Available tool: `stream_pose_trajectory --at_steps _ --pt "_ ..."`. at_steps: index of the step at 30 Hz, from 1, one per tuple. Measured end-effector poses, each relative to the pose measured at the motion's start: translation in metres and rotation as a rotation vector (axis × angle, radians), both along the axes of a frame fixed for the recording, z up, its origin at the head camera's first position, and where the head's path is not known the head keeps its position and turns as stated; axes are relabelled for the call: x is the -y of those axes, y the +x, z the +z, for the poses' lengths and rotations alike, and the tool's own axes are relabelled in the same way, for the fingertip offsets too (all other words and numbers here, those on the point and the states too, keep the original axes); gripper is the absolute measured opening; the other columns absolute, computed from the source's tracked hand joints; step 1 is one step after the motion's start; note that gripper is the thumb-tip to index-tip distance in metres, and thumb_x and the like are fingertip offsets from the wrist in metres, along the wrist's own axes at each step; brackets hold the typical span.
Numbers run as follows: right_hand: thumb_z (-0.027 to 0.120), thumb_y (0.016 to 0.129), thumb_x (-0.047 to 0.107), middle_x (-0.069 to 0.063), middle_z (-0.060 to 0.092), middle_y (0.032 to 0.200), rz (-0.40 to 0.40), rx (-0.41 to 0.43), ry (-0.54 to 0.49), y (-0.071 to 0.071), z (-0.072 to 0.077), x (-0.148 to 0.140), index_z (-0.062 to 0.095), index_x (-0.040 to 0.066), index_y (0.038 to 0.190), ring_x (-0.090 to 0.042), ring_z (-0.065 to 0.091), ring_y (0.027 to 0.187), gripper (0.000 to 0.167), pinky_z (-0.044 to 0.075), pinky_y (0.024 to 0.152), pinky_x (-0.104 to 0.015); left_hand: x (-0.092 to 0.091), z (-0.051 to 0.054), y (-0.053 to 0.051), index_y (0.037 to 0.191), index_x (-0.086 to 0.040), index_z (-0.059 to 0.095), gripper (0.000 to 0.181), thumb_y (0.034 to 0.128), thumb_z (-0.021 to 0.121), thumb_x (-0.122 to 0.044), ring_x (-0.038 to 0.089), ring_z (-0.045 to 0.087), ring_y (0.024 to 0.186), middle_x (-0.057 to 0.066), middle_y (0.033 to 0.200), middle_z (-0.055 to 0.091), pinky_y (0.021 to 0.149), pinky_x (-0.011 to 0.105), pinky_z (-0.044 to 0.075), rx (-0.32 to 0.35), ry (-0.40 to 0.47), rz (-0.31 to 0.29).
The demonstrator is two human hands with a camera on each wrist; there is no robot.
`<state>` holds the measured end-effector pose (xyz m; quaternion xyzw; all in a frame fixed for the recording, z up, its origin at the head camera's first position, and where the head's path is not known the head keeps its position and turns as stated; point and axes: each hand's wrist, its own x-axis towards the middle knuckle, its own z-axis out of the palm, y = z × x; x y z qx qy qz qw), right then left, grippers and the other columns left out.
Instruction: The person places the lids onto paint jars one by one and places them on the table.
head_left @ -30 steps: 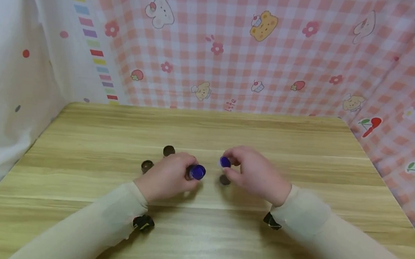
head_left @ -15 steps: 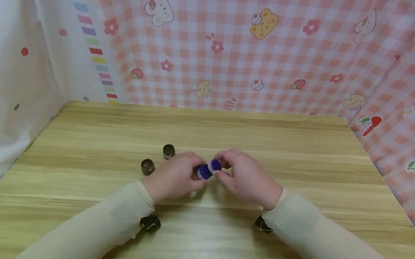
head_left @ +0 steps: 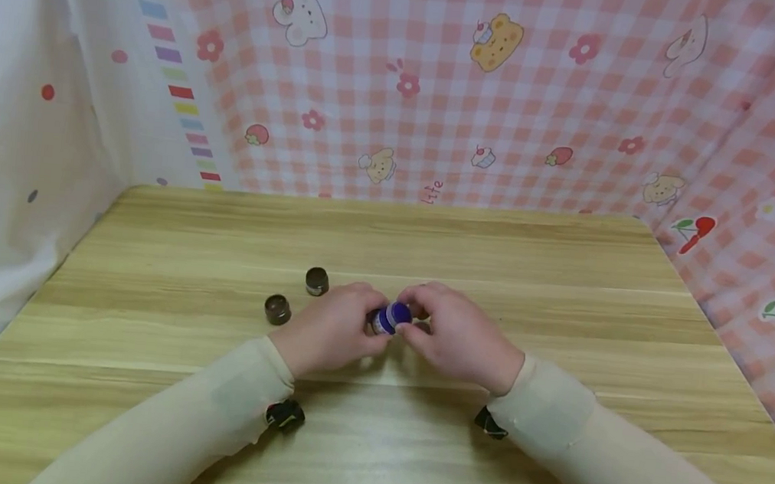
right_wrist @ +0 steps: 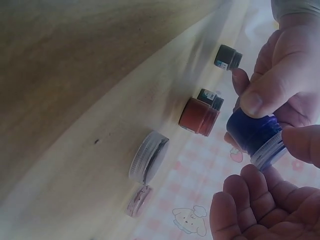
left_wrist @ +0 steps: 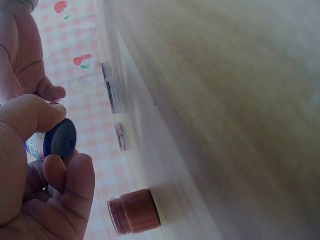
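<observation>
I see the left hand (head_left: 331, 328) curled round the blue jar (head_left: 382, 321), held above the table (head_left: 370, 440); the right hand (head_left: 467, 341) pinches the lid (head_left: 400, 313) against its mouth; two dark jars (head_left: 277, 310) stand beside the left hand. My right wrist view also shows a red jar (right_wrist: 196, 116).

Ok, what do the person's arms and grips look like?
Long cream sleeves, each with a greyish patch near the cuff. A small black object shows below each cuff, the left one yellow-marked. Left grip and right grip are ungloved; no cables show.
</observation>
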<state>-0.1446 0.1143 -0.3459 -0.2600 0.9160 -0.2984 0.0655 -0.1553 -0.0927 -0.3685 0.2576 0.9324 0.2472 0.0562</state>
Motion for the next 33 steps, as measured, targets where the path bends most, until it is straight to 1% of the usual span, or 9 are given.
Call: stream_pose_trajectory --at_steps 5,8,12,17,23,28,33 --pt "0.074 0.099 0.017 -0.002 0.068 0.110 0.002 -0.002 0.004 0.0008 -0.0010 0.0009 0.069 0.009 0.120 -0.018 0.066 0.098 0.023 0.057 0.087 -0.036 -0.0016 0.0022 0.0009 0.099 -0.014 0.072 0.017 0.0896 0.080 -0.026 0.012 0.058 0.079 -0.002 0.094 0.065 0.071 0.029 0.050 -0.003 -0.013 -0.004" --pt "0.074 0.099 0.017 -0.001 0.068 0.108 0.000 0.010 0.001 0.0011 -0.0015 0.0017 0.070 0.010 0.119 -0.015 0.064 0.096 0.022 0.057 0.087 -0.036 -0.0018 0.0031 0.0016 0.099 -0.014 0.071 0.017 0.0895 0.080 -0.026 0.013 0.057 0.079 -0.002 0.093 0.064 0.071 0.029 0.050 0.001 -0.015 -0.003" --pt "0.074 0.099 0.017 -0.001 0.068 0.108 0.002 0.007 -0.005 0.0011 -0.0022 0.0020 0.070 0.010 0.119 -0.014 0.063 0.095 0.022 0.057 0.087 -0.036 -0.0018 0.0023 0.0012 0.098 -0.014 0.072 0.017 0.0891 0.080 -0.025 0.013 0.057 0.079 -0.002 0.093 0.064 0.071 0.029 0.049 0.002 -0.014 -0.005" --pt "0.074 0.098 0.017 -0.001 0.068 0.108 0.007 -0.007 -0.008 0.0014 -0.0033 0.0019 0.070 0.010 0.118 -0.016 0.064 0.096 0.022 0.057 0.087 -0.036 -0.0015 0.0028 0.0018 0.099 -0.014 0.072 0.017 0.0889 0.080 -0.026 0.013 0.057 0.079 -0.002 0.093 0.064 0.070 0.029 0.049 0.001 -0.008 -0.009" --pt "0.073 0.099 0.017 -0.003 0.067 0.110 0.008 -0.002 -0.003 0.0021 -0.0026 0.0026 0.069 0.008 0.120 -0.019 0.066 0.099 0.023 0.057 0.087 -0.036 -0.0010 0.0041 0.0024 0.100 -0.014 0.072 0.019 0.0893 0.079 -0.027 0.013 0.057 0.078 -0.002 0.093 0.063 0.069 0.029 0.049 0.004 -0.018 -0.007" --pt "0.074 0.099 0.017 -0.002 0.067 0.109 0.015 -0.005 0.006 0.0026 -0.0018 0.0029 0.069 0.008 0.120 -0.017 0.065 0.097 0.023 0.057 0.086 -0.035 -0.0006 0.0051 0.0020 0.100 -0.014 0.072 0.018 0.0891 0.080 -0.027 0.013 0.056 0.076 -0.003 0.090 0.062 0.067 0.028 0.048 0.011 -0.023 -0.013" --pt "0.074 0.099 0.017 0.000 0.067 0.105 0.034 -0.030 0.013 0.0031 -0.0034 0.0017 0.069 0.009 0.119 -0.016 0.063 0.094 0.022 0.055 0.083 -0.032 -0.0001 0.0048 0.0018 0.098 -0.015 0.073 0.017 0.0886 0.080 -0.026 0.012 0.056 0.076 -0.003 0.089 0.062 0.067 0.028 0.048 0.012 -0.027 -0.024"
